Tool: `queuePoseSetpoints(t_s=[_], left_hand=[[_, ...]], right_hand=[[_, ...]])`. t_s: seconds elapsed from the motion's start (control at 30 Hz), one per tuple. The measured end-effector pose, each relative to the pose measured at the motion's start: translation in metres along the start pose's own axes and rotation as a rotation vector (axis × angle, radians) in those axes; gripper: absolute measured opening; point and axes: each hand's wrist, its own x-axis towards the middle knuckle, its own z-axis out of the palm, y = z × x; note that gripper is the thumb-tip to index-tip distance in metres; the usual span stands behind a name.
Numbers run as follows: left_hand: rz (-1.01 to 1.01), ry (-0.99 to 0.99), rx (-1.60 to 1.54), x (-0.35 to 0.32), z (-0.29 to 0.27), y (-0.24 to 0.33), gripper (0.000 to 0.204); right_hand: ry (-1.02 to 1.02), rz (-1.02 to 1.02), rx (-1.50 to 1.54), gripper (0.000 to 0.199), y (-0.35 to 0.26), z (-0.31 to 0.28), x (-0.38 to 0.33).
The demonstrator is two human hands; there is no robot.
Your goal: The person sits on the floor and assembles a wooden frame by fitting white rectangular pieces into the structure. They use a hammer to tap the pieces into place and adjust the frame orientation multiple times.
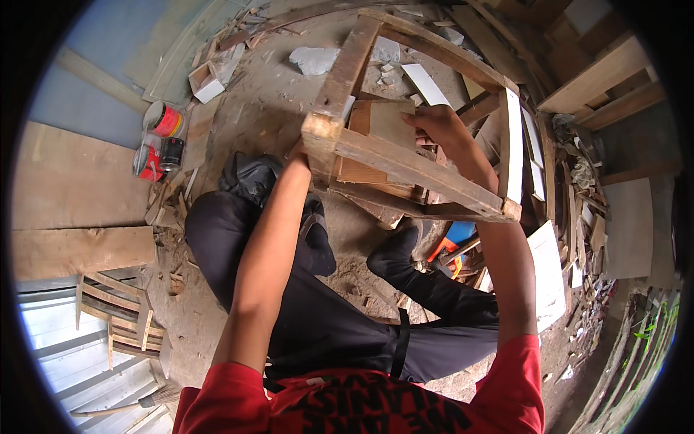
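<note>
A rough wooden frame (419, 160) of nailed battens stands in front of me, open-sided like a small stool or box frame. Inside it, a thin piece of wooden board (392, 124) stands tilted, with a browner wooden piece along its left and lower part. My right hand (436, 124) reaches in from the right side, its fingers closed on the board's upper right edge. My left hand (301, 154) is at the frame's near left post; its fingers are hidden behind the wood, so their grip does not show.
Paint cans (164, 121) stand to the left beside plywood sheets (79, 181). An orange-handled saw (447, 249) and blue item (460, 232) lie by my right foot. Wood scraps (578, 217) heap along the right. Slatted wooden pieces (119, 311) rest at lower left.
</note>
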Motion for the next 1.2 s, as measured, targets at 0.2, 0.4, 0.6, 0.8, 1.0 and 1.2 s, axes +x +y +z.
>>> queuePoseSetpoints(t_s=[0.2,0.4,0.6,0.8,1.0,1.2], left_hand=[[0.133,-0.177,-0.15,0.027,-0.034,0.0,0.048],[0.223,-0.765,-0.292,0.063,-0.057,0.015,0.043],[0.437,-0.647,0.171,0.075,-0.045,0.027,0.066],[0.345,-0.405,0.172,0.027,-0.035,0.05,0.062],[0.386,-0.248,-0.337,-0.032,-0.084,0.047,0.061],[0.339,-0.514,-0.822,-0.166,-0.125,0.093,0.082]], right_hand=[[0.062,0.038,-0.201,0.026,-0.072,0.029,-0.016],[-0.087,-0.262,0.126,0.042,0.002,0.013,-0.004],[-0.044,-0.139,0.696,0.046,0.128,0.001,-0.025],[-0.019,-0.22,1.022,0.053,0.133,-0.004,-0.104],[0.289,-0.011,1.001,0.026,0.124,0.025,-0.151],[0.418,-0.117,0.931,0.021,0.152,0.03,-0.149]])
